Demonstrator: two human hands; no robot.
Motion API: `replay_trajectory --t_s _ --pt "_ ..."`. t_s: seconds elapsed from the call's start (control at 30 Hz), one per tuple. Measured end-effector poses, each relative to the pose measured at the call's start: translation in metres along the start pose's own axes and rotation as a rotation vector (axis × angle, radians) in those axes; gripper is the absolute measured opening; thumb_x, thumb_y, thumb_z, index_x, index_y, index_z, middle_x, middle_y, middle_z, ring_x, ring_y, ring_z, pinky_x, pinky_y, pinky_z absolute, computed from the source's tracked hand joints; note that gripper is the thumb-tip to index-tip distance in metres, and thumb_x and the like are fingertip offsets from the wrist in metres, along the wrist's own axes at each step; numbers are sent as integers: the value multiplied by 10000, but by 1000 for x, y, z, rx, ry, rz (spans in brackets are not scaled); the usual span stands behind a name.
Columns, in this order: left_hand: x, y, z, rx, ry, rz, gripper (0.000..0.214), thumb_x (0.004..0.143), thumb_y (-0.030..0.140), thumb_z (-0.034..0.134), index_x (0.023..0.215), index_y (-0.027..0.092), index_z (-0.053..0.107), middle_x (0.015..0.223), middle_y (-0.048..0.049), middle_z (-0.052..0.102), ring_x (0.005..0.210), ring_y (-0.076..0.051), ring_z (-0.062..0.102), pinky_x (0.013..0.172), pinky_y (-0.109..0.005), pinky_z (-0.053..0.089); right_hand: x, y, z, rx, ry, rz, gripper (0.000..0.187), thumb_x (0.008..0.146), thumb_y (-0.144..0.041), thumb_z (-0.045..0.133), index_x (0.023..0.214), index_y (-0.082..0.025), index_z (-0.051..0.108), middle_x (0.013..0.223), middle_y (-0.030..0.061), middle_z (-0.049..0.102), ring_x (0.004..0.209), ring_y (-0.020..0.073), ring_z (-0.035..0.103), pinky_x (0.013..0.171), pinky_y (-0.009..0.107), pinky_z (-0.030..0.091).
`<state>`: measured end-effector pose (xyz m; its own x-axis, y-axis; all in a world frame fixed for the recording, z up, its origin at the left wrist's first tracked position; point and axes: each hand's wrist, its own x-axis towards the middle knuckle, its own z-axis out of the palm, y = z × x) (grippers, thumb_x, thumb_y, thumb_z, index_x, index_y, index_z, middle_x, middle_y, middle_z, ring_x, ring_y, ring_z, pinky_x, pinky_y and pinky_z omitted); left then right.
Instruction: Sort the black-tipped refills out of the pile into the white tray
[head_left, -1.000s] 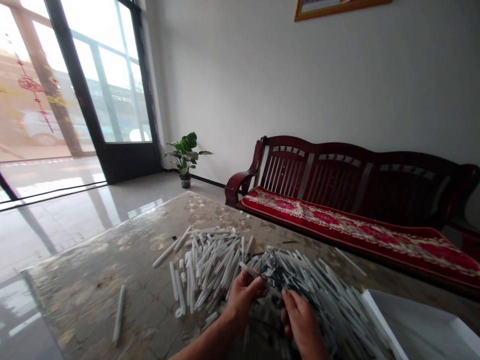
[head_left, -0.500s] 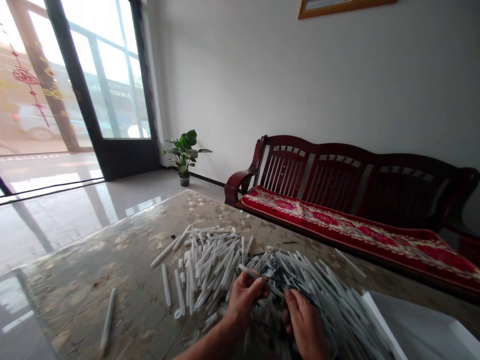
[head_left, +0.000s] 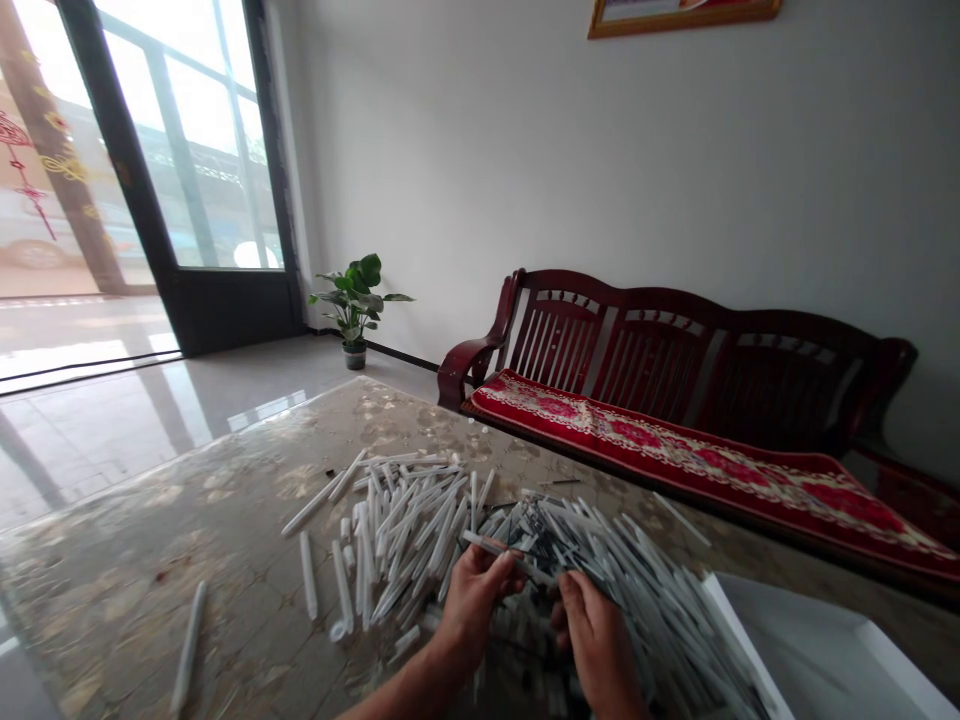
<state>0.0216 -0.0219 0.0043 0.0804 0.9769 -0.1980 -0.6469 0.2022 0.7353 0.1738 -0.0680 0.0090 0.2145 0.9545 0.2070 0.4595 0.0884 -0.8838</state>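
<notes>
A slim whitish pen-like tube (head_left: 480,542) is held between my two hands over the table. My left hand (head_left: 478,590) is closed, thumb and fingers pinching it around the middle. At its right, lower end, the fingers of my right hand (head_left: 592,630) are closed on it as well. To the left of my hands lies a pile of white tubes (head_left: 420,520). Behind and to the right of them spreads a heap of greyish, clear-looking tubes (head_left: 652,590) with dark thin pieces among them. What lies beneath my hands is dark and blurred.
A white open box (head_left: 817,640) stands at the table's right. One tube (head_left: 189,645) lies apart on the patterned tabletop (head_left: 247,560) at left. Beyond the table are a dark red wooden bench (head_left: 660,360), a potted plant (head_left: 354,305) and a glass door (head_left: 217,170).
The view has shifted slightly, so everything sits a little further left. Both hands keep their grip on the tube, with hardly any other movement.
</notes>
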Motion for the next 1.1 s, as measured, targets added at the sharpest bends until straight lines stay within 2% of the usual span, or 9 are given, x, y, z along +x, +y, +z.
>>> replay_trajectory --t_s 0.2,0.27,0.4,0.47,0.6,0.7,0.83,0.9,1.1 --pt "1 -1 0 -21 -17 -2 470 453 418 962 692 153 656 667 -13 729 598 -134 663 550 -213 529 4 1 -2 12 69 -62 460 838 -672 554 855 -234 690 718 48 731 626 212 702 589 270 568" --pt "1 1 1 -33 -18 -5 463 452 407 965 682 157 650 671 -12 732 594 -133 662 557 -216 532 4 1 -2 42 75 -29 463 850 -665 544 913 -229 687 727 47 733 598 207 695 564 271 563" --pt "1 1 1 -44 -21 -10 470 440 401 970 685 160 649 710 -28 752 616 -144 673 560 -222 536 2 2 -1 48 7 34 508 921 -650 420 727 -236 639 566 14 652 441 175 612 443 255 492" --pt "0 1 1 -38 -16 -9 480 434 410 969 691 158 651 715 -33 755 623 -147 674 564 -225 539 3 1 -1 25 -6 14 500 896 -659 461 709 -235 649 565 17 658 460 182 626 458 257 505" --pt "-1 4 2 -30 1 -12 504 417 424 969 687 157 639 708 -35 753 631 -156 679 577 -235 547 6 2 -3 12 52 -64 455 828 -650 590 903 -219 714 768 61 755 675 224 721 625 280 584" --pt "0 6 2 -22 -5 -7 490 436 411 966 689 157 633 728 -41 758 648 -162 685 594 -243 555 5 2 -2 62 47 -46 502 856 -659 553 1019 -206 696 808 72 762 679 227 727 613 288 590" --pt "0 6 1 -23 0 -8 489 439 402 967 699 160 632 741 -39 761 650 -162 686 596 -247 560 3 -1 -2 54 -28 19 542 930 -674 392 767 -236 665 601 31 698 460 196 651 471 281 533" --pt "0 6 1 -17 10 -11 499 428 413 967 699 160 634 733 -37 759 645 -165 687 589 -249 560 3 -2 -2 27 -29 -11 559 906 -704 414 715 -241 662 585 38 701 463 207 664 472 283 541" --pt "-3 6 2 4 25 -14 486 449 439 955 704 159 650 718 -31 746 658 -169 690 595 -252 560 4 8 -3 -102 99 -196 513 915 -649 462 902 -239 769 754 83 781 641 236 749 587 287 599"
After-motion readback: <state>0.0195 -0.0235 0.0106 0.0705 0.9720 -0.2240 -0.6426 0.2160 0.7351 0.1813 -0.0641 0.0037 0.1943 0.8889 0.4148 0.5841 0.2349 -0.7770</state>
